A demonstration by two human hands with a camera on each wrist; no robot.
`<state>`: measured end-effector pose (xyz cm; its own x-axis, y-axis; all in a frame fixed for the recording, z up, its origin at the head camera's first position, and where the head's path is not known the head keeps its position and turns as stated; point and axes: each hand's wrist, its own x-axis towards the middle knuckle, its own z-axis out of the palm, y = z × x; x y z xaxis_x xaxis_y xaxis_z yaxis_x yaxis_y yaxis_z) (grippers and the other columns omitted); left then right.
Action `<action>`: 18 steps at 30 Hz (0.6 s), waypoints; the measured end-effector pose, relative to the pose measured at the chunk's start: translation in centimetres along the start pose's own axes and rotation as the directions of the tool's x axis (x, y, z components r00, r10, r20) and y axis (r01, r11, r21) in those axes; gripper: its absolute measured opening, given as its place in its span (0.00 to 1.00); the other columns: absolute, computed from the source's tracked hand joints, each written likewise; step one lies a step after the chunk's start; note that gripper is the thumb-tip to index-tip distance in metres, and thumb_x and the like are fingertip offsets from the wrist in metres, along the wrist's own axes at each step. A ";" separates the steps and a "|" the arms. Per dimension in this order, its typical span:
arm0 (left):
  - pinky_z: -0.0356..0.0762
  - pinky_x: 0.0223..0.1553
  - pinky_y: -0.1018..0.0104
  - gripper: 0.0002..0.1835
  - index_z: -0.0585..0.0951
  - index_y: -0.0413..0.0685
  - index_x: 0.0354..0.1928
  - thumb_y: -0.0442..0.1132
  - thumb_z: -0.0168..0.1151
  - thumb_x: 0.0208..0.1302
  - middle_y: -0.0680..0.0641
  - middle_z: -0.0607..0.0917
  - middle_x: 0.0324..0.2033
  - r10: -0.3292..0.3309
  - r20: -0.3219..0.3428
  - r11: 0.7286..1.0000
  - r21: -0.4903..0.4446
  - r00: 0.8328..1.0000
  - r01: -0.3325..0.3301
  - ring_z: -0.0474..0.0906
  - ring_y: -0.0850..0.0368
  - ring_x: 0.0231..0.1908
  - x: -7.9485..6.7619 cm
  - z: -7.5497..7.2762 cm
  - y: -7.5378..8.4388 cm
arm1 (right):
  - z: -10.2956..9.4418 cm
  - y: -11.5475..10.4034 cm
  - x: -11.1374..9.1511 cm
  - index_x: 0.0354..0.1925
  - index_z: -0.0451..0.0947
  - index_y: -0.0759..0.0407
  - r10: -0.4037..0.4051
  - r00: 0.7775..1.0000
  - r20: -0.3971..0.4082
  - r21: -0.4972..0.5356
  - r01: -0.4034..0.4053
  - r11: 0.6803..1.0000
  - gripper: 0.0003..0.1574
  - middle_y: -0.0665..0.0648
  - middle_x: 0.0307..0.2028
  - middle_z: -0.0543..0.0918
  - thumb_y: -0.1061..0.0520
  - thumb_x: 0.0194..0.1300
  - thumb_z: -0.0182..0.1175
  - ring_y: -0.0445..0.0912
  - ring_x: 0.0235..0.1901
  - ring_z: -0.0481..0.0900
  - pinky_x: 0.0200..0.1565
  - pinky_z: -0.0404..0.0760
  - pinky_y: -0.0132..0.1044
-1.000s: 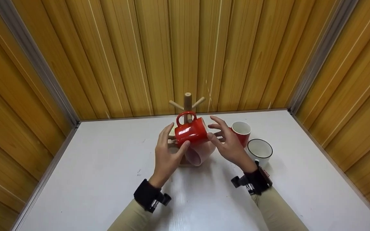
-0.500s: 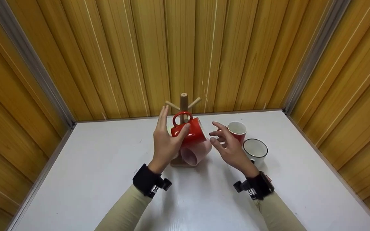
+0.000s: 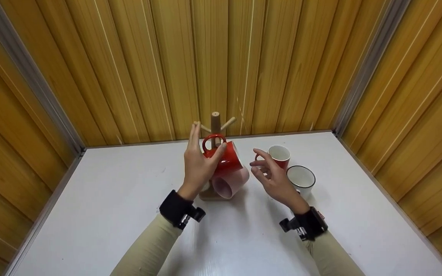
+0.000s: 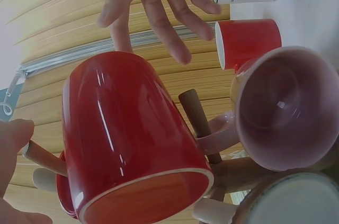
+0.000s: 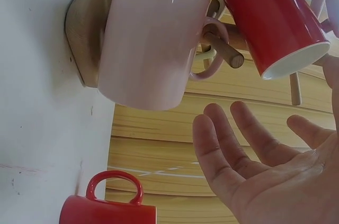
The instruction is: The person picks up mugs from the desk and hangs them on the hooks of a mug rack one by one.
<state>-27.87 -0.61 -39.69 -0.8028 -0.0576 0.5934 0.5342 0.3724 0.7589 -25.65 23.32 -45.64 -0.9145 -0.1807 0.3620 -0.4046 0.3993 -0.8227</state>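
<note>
Tilted red cylindrical ceramic mug (image 3: 230, 160): left hand (image 3: 198, 165) at nine o'clock (straight fingers together), right hand (image 3: 277, 182) at four, fingers apart.

A booth (image 3: 10, 126): wood-patterned panels (image 3: 167, 69) and metal corner strips (image 3: 368, 66) surround a white table (image 3: 102, 199).

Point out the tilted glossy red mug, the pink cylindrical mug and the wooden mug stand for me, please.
Tilted glossy red mug (image 4: 130, 128), left wrist view: its outer wall.
Pink cylindrical mug (image 5: 151, 44), right wrist view: its outer wall.
Wooden mug stand (image 3: 216, 123), head view: its upright post.
</note>
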 end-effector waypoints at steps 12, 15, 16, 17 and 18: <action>0.71 0.66 0.50 0.48 0.60 0.41 0.79 0.48 0.74 0.64 0.40 0.58 0.79 -0.007 -0.009 1.000 0.003 1.000 0.007 0.57 0.44 0.76 0.0 0.0 0.2 | -0.4 -0.3 0.6 0.75 0.64 0.45 -0.003 0.999 0.033 -0.002 0.003 1.000 0.34 0.57 0.54 0.84 0.47 0.76 0.60 0.56 0.53 0.84 0.53 0.80 0.54; 0.76 0.62 0.51 0.48 0.60 0.42 0.79 0.48 0.74 0.64 0.41 0.58 0.79 -0.018 -0.002 1.000 -0.003 1.000 0.018 0.58 0.43 0.76 -0.1 0.2 0.3 | -0.8 -0.8 1.4 0.75 0.65 0.46 -0.025 0.999 0.031 -0.024 0.026 0.999 0.33 0.57 0.53 0.84 0.48 0.77 0.59 0.54 0.50 0.85 0.54 0.81 0.54; 0.77 0.61 0.52 0.47 0.60 0.43 0.79 0.48 0.74 0.64 0.41 0.58 0.79 -0.022 0.000 1.000 -0.005 1.000 0.022 0.58 0.43 0.76 -0.1 0.2 0.3 | -1.0 -1.1 1.7 0.75 0.65 0.46 -0.036 0.999 0.028 -0.044 0.037 0.998 0.32 0.57 0.53 0.84 0.48 0.77 0.59 0.52 0.49 0.86 0.53 0.82 0.52; 0.77 0.60 0.52 0.47 0.60 0.43 0.79 0.48 0.74 0.64 0.41 0.58 0.79 -0.026 0.003 1.000 -0.007 1.000 0.026 0.58 0.43 0.76 -0.2 0.3 0.3 | -1.3 -1.4 2.1 0.75 0.66 0.47 -0.050 0.998 0.023 -0.059 0.052 0.997 0.32 0.57 0.53 0.85 0.49 0.77 0.59 0.51 0.48 0.86 0.51 0.83 0.50; 0.78 0.60 0.52 0.48 0.60 0.43 0.79 0.49 0.74 0.63 0.41 0.58 0.79 -0.029 0.004 1.000 -0.006 1.000 0.029 0.58 0.42 0.76 -0.2 0.3 0.4 | -1.5 -1.8 2.5 0.74 0.66 0.47 -0.063 0.998 0.019 -0.066 0.064 0.996 0.32 0.57 0.53 0.85 0.49 0.77 0.59 0.51 0.46 0.86 0.49 0.84 0.49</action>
<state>-27.61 -0.17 -39.59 -0.8190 -0.0650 0.5701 0.5122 0.3650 0.7774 -27.18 23.53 -42.57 -0.8869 -0.2225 0.4049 -0.4619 0.4449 -0.7673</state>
